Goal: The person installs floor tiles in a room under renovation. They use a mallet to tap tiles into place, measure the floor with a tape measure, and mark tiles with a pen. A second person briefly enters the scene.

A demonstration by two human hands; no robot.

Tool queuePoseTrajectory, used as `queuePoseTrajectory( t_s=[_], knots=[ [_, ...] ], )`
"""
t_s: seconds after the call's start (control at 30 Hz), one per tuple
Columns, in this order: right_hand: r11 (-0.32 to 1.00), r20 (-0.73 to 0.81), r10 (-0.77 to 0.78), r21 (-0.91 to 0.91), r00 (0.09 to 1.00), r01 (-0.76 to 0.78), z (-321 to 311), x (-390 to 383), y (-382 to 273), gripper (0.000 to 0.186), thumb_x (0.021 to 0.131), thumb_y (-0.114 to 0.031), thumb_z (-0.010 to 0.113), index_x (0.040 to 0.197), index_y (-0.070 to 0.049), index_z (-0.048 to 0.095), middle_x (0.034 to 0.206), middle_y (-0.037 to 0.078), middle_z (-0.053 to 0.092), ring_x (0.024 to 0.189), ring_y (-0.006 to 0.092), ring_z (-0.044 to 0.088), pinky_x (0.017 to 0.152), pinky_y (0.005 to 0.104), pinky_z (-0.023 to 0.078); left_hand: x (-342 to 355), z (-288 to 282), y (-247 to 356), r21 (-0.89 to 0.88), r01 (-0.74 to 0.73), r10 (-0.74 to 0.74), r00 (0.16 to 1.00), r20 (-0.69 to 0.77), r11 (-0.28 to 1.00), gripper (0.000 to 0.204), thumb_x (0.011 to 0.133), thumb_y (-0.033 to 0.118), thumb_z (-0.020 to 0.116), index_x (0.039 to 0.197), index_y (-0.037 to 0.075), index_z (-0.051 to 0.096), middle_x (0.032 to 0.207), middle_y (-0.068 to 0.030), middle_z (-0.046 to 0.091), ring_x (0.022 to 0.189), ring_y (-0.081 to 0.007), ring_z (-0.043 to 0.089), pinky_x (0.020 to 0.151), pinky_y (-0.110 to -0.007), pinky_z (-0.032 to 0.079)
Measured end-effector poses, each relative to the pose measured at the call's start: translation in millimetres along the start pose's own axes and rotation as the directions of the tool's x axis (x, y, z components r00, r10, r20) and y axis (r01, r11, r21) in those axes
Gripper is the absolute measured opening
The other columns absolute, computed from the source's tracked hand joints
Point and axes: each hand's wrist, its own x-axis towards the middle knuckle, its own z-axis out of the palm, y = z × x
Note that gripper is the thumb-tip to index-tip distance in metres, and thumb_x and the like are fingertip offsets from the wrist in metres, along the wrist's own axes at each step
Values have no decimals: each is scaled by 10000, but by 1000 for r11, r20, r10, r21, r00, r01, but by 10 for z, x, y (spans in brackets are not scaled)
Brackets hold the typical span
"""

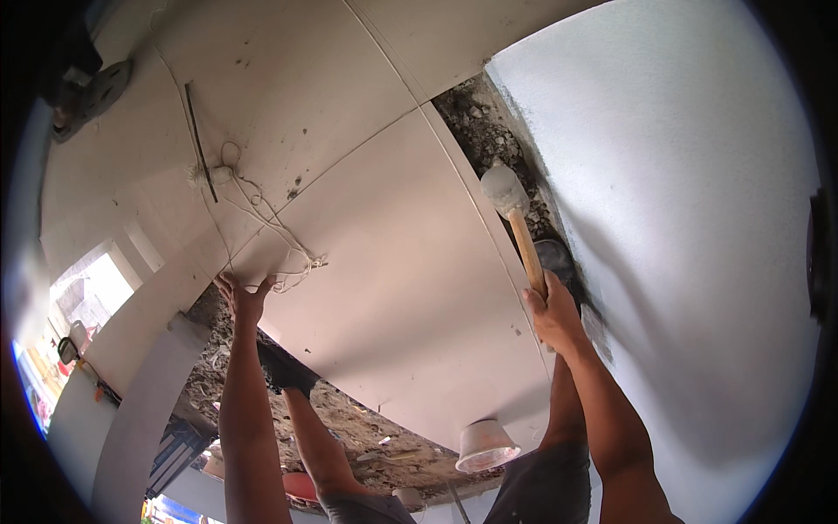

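My right hand [552, 313] is closed round the wooden handle of a mallet [526, 247]. The mallet's pale, thick head is over the rubble gap beside the wall. At the near left corner of a large beige tile [393, 236], my left hand [247, 299] has its thumb and fingers apart. It rests at the tile's edge, next to a loose tangle of white string [297, 262]. Whether those fingers touch the string is hard to tell. A taut string [463, 179] runs across the tile, close to its right side.
A white wall [672, 218] rises on the right, with a strip of rubble [478, 118] along its foot. Broken ground [375, 437] lies below the tile's near edge, and a white bucket [485, 445] stands near my right leg. A dark thin rod [201, 144] lies far left.
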Motion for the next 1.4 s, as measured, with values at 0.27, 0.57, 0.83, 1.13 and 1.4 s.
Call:
queuePoseTrajectory(
  t_s=[0.27,0.57,0.83,1.13,1.4],
  knots=[
    [947,421,120,225,899,-232,-151,-933,-83,496,889,-125,533,1343,-9,371,701,49,525,575,114,558,520,271,473,16,32,-72,-23,31,-30,999,42,999,1367,639,692,718,1441,-109,-46,1525,-304,-76,1425,-444,-21,1170,-495,73],
    [930,204,-24,-353,979,97,636,-996,-180,428,932,-171,506,1337,-76,407,969,286,639,936,459,611,795,502,510,90,-9,-79,30,141,-143,981,133,990,1413,602,724,718,1448,-82,-76,1524,-304,-84,1417,-470,-7,1158,-512,124],
    [848,102,106,-529,989,-36,1018,-1007,-973,361,922,-176,549,1250,-28,527,808,189,651,617,270,644,555,380,515,127,39,53,99,182,-195,970,143,978,1497,523,803,686,1446,-78,-97,1507,-331,-106,1413,-478,-23,1159,-475,185],
    [942,-77,86,-318,993,-106,1494,-1245,-567,401,899,-158,592,1274,-33,526,662,107,595,468,174,550,443,334,451,244,114,29,99,154,-174,953,249,983,1539,538,851,624,1385,-149,-182,1475,-378,-140,1402,-489,-87,1164,-503,34],
    [940,-116,51,-331,992,-87,1563,-1376,-391,425,897,-162,552,1310,-71,507,603,78,553,436,159,536,403,334,455,453,222,-75,158,102,-135,966,222,982,1540,538,869,604,1383,-150,-183,1469,-382,-153,1385,-523,-99,1136,-564,97]
  ],
)
